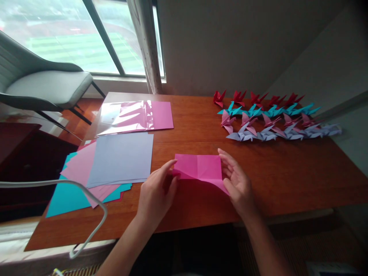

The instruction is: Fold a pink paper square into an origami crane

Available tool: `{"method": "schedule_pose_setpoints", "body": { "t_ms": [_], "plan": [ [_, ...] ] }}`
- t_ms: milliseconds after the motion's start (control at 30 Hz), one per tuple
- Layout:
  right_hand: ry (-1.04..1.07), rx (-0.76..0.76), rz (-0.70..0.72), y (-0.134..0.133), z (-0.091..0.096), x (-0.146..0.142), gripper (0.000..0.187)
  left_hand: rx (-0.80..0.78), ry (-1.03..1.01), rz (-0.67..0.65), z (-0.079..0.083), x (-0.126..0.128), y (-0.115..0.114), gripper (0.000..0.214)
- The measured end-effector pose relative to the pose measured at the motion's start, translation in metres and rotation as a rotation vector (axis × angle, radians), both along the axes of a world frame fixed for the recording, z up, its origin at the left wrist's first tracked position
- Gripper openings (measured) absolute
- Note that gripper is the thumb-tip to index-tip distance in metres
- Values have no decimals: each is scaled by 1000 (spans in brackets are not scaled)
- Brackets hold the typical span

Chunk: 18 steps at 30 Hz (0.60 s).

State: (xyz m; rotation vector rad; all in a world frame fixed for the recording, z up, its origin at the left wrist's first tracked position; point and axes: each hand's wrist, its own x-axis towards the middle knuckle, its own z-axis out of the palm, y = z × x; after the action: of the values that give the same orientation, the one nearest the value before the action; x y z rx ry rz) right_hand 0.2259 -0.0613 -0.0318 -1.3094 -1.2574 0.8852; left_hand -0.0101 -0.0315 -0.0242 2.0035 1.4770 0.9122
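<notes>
A broad stretch of bare wood opens across the worktop [301, 172] to the right of the right hand [237, 184], giving passage toward the right end. Beyond it, close-set rows of paper cranes [273, 111] block the far right, wings and tips jutting upward. A second lane runs to the far edge between the cranes and a plastic-wrapped pack [135, 117]. Loose paper sheets [122, 159] crowd in just beside the left hand [158, 188], a white cable [82, 187] loops across the near left corner, and a pink sheet [198, 167] spans the gap between the hands.
</notes>
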Motion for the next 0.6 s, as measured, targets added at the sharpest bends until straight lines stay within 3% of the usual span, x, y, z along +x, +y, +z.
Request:
{"method": "schedule_pose_setpoints", "body": {
  "t_ms": [167,367,500,600],
  "plan": [
    [-47,11,-49,3,-4,3,34,-66,-86,33,-1,5,7,28],
    [-10,-13,-122,7,-10,4,25,-109,-285,46,3,6,7,12],
    [79,-107,-111,8,-8,3,30,-137,-362,26,8,3,7,3],
    [126,-102,-134,9,-10,6,37,-128,-348,10,8,0,6,13]
  ]
}}
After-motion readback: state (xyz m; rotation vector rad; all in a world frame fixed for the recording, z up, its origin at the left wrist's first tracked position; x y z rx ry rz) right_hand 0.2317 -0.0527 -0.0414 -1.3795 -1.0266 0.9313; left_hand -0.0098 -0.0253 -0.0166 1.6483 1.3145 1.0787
